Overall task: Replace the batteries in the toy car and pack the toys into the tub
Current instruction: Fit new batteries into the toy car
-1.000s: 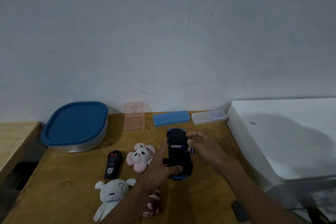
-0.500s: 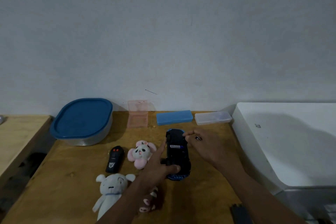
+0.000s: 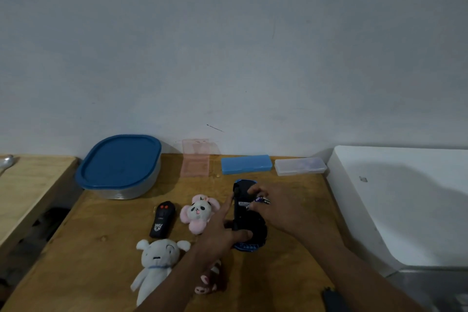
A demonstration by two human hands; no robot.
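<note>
The blue toy car (image 3: 247, 219) lies upside down on the wooden table (image 3: 101, 240), its black underside up. My left hand (image 3: 222, 232) grips its near left side, thumb across the chassis. My right hand (image 3: 276, 206) is over the car's far half and pinches a small dark battery (image 3: 260, 200) at the open battery bay. The tub (image 3: 121, 167) with a blue lid stands at the back left. A pink panda plush (image 3: 198, 211), a white bear plush (image 3: 155, 265) and a black remote (image 3: 162, 219) lie left of the car.
A pink clear case (image 3: 196, 161), a blue case (image 3: 246, 164) and a clear case (image 3: 300, 166) line the wall. A white appliance (image 3: 405, 205) bounds the right side. A brown-and-pink plush (image 3: 207, 284) lies under my left forearm. A black object (image 3: 331, 299) sits at the near edge.
My right hand has come back over the car's battery bay with a battery now showing in its fingertips. My left hand has kept its hold on the car.
</note>
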